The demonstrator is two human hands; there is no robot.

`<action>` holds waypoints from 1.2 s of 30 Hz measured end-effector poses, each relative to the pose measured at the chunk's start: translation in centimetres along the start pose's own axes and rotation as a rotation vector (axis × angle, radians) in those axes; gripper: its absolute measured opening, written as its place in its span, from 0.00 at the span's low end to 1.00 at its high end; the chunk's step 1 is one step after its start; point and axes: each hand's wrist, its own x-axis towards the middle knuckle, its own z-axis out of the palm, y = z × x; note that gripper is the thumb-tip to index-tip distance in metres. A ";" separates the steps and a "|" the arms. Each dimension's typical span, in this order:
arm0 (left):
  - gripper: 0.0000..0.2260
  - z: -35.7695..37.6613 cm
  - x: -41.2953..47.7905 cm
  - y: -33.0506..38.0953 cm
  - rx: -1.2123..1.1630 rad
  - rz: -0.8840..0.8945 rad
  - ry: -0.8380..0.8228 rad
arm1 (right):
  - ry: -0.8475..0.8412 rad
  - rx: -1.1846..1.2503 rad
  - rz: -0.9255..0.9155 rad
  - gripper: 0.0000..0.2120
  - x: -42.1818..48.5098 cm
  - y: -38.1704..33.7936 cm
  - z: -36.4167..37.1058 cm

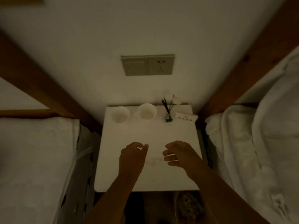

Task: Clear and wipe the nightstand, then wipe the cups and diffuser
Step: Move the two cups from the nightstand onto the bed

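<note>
Over the nightstand's (145,131) front half the left hand (131,156) and right hand (179,155) hover apart, fingers loosely curled, holding nothing. Along the back edge stand the left cup (120,114) and handled cup (146,111); the reed diffuser (168,114) and a small packet (186,117) sit towards the back right corner

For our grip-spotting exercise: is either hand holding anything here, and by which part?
Nothing is held: the left hand and the right hand are loosely curled and empty over the nightstand.
</note>
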 end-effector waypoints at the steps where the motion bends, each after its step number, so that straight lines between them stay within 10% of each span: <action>1: 0.19 -0.8 1.2 -0.4 0.078 0.038 0.034 | -0.004 -0.040 -0.001 0.05 0.9 -1.0 1.1; 14: 0.34 -6.2 14.3 -2.4 0.473 0.468 0.202 | 0.337 -1.325 -0.739 0.29 11.2 -7.4 9.2; 20: 0.39 -4.7 17.1 -3.2 0.582 0.407 0.029 | 0.322 -1.412 -0.480 0.47 14.5 -7.2 9.6; 36: 0.45 -6.5 13.1 -8.0 0.363 0.273 0.053 | 0.227 -1.343 -0.593 0.48 12.0 -3.5 11.5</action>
